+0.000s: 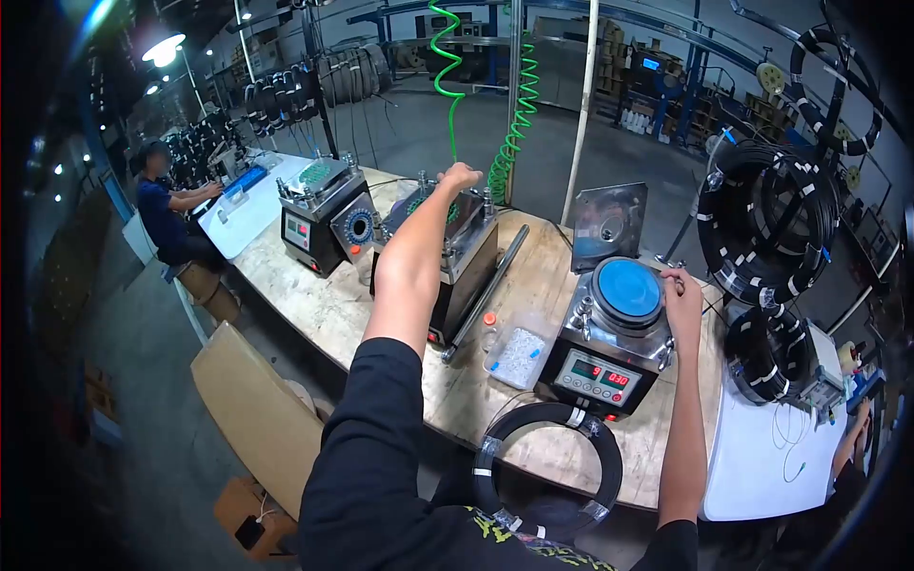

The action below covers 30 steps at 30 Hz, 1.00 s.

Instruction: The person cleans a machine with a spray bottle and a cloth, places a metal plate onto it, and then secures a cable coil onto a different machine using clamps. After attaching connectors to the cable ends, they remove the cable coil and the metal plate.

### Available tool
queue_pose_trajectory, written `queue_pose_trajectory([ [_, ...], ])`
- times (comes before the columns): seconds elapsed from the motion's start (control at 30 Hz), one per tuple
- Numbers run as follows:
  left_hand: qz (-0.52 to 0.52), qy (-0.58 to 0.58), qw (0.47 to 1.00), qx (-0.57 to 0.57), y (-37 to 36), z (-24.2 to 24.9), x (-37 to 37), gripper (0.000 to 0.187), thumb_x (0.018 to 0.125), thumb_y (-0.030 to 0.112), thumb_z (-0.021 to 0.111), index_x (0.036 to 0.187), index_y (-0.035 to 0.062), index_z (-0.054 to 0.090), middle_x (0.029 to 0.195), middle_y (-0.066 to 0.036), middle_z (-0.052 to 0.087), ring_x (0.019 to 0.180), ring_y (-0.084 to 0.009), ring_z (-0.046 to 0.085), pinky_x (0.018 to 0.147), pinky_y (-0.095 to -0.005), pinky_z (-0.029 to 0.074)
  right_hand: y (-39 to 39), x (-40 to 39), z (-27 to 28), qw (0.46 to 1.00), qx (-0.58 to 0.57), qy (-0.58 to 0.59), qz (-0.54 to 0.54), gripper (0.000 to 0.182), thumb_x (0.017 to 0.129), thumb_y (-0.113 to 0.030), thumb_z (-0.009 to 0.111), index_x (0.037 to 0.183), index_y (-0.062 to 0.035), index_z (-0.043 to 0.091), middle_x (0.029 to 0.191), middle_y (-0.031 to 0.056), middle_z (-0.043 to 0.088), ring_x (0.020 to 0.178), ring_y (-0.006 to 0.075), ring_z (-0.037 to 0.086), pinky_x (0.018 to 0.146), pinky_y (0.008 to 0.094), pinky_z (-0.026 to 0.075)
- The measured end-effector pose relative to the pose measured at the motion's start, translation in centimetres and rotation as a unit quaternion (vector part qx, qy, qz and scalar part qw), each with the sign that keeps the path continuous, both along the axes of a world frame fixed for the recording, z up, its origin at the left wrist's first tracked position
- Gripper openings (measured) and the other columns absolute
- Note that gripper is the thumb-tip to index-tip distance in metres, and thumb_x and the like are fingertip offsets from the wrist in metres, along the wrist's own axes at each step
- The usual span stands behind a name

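Observation:
My left hand [460,176] reaches far forward over the middle polishing machine [466,281], near its back posts. Its fingers are curled closed; whatever is in them is hidden. My right hand [679,290] is at the back right corner of the nearer polishing machine [600,376], fingers closed by a corner post; what they grip is covered. A round blue pad [628,287] lies on top of this machine, and its lit red display reads 030. Behind the pad a square metal plate [609,224] with a central hole stands tilted up.
A clear tub of white bits [519,357] and a metal bar [486,290] lie between the machines. A black cable coil [547,471] hangs at the table's front edge. Green coiled hoses [514,143] hang behind. A person [167,205] sits far left; another person's arm [850,443] shows at right.

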<state>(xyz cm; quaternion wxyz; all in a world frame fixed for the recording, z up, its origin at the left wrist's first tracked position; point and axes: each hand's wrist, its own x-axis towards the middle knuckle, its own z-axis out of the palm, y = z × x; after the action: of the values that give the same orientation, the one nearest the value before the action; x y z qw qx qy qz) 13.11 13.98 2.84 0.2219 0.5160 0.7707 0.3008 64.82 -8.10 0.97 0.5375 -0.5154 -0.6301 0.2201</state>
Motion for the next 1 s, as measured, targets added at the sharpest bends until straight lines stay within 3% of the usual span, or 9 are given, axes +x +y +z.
queue_pose_trajectory([
  [0.17, -0.037, -0.062, 0.995, 0.074, 2.5, -1.0, 0.7, 0.067, 0.090, 0.039, 0.073, 0.148, 0.0091, 0.058, 0.150, -0.015, 0.058, 0.144, -0.0326, 0.047, 0.120, -0.0438, 0.035, -0.2, 0.0, 0.3, 1.000, 0.000, 0.002, 0.007, 0.015, 0.101, -0.007, 0.058, 0.104, 0.0019, 0.069, 0.065, -0.0002, 0.055, 0.059, 0.0054, 0.048, 0.053, 0.0270, 0.035],
  [0.27, -0.112, -0.041, 0.976, 0.184, -0.5, 2.6, 1.9, 0.062, 0.091, 0.033, 0.072, 0.146, 0.0071, 0.059, 0.138, -0.018, 0.067, 0.125, -0.0306, 0.066, 0.108, -0.0378, 0.049, -0.4, -0.2, 0.3, 0.999, 0.035, -0.026, -0.009, 0.015, 0.101, -0.007, 0.058, 0.103, 0.0017, 0.070, 0.065, -0.0006, 0.055, 0.059, 0.0054, 0.047, 0.053, 0.0269, 0.034],
  [0.4, -0.162, -0.080, 0.947, 0.265, -7.2, 8.6, 4.7, 0.048, 0.095, 0.028, 0.068, 0.137, 0.0040, 0.067, 0.133, -0.016, 0.070, 0.125, -0.0255, 0.065, 0.105, -0.0352, 0.048, -0.5, -0.1, 0.2, 0.998, 0.046, -0.037, -0.009, 0.014, 0.099, -0.007, 0.059, 0.105, 0.0005, 0.070, 0.065, 0.0028, 0.056, 0.059, 0.0074, 0.049, 0.053, 0.0301, 0.037],
  [0.5, -0.187, -0.089, 0.929, 0.308, -11.1, 11.2, 6.0, 0.042, 0.097, 0.031, 0.068, 0.134, 0.0123, 0.072, 0.111, -0.005, 0.076, 0.090, -0.0107, 0.067, 0.073, -0.0294, 0.055, -1.5, -0.8, 1.1, 0.995, 0.070, -0.063, -0.034, 0.016, 0.098, -0.007, 0.059, 0.108, -0.0013, 0.070, 0.065, 0.0047, 0.056, 0.061, 0.0091, 0.052, 0.054, 0.0310, 0.039],
  [0.6, -0.257, -0.072, 0.893, 0.361, -14.6, 12.8, 7.7, 0.034, 0.098, 0.016, 0.066, 0.131, 0.0085, 0.072, 0.105, -0.004, 0.073, 0.086, -0.0089, 0.066, 0.071, -0.0250, 0.054, -1.3, -0.6, 1.1, 0.996, 0.072, -0.056, -0.022, 0.019, 0.100, -0.010, 0.059, 0.115, -0.0036, 0.070, 0.069, 0.0046, 0.061, 0.063, 0.0105, 0.055, 0.058, 0.0297, 0.045],
  [0.7, -0.336, -0.082, 0.888, 0.304, -19.6, 14.8, 9.7, 0.030, 0.097, 0.007, 0.067, 0.126, 0.0018, 0.073, 0.099, -0.002, 0.070, 0.083, -0.0072, 0.064, 0.075, -0.0251, 0.055, -1.3, -0.7, 1.7, 0.996, 0.019, 0.029, 0.084, 0.025, 0.102, -0.017, 0.061, 0.125, -0.0063, 0.067, 0.083, 0.0057, 0.068, 0.070, 0.0121, 0.063, 0.067, 0.0292, 0.052],
  [0.87, -0.411, -0.272, 0.844, 0.213, -26.0, 16.3, 15.1, 0.026, 0.100, 0.008, 0.069, 0.123, -0.0030, 0.072, 0.100, -0.003, 0.072, 0.090, -0.0088, 0.068, 0.085, -0.0274, 0.059, -5.0, -4.6, 7.7, 0.938, -0.129, 0.092, 0.308, 0.050, 0.106, -0.039, 0.060, 0.145, -0.0098, 0.055, 0.118, 0.0103, 0.067, 0.090, 0.0154, 0.072, 0.082, 0.0303, 0.056],
  [0.93, -0.420, -0.291, 0.835, 0.206, -26.2, 16.2, 17.3, 0.026, 0.100, 0.010, 0.070, 0.123, -0.0016, 0.071, 0.104, -0.003, 0.072, 0.090, -0.0099, 0.070, 0.084, -0.0278, 0.061, -6.6, -6.7, 9.8, 0.903, -0.158, 0.121, 0.380, 0.057, 0.105, -0.046, 0.060, 0.149, -0.0115, 0.053, 0.118, 0.0100, 0.064, 0.086, 0.0124, 0.067, 0.078, 0.0289, 0.054],
  [1.0, -0.422, -0.300, 0.831, 0.203, -26.3, 16.3, 19.7, 0.025, 0.099, 0.010, 0.070, 0.122, -0.0022, 0.071, 0.104, -0.004, 0.072, 0.091, -0.0111, 0.071, 0.084, -0.0273, 0.061, -6.1, -7.4, 10.8, 0.912, -0.162, 0.078, 0.369, 0.058, 0.101, -0.047, 0.068, 0.143, -0.0096, 0.056, 0.102, 0.0040, 0.063, 0.077, 0.0090, 0.058, 0.069, 0.0268, 0.047],
])
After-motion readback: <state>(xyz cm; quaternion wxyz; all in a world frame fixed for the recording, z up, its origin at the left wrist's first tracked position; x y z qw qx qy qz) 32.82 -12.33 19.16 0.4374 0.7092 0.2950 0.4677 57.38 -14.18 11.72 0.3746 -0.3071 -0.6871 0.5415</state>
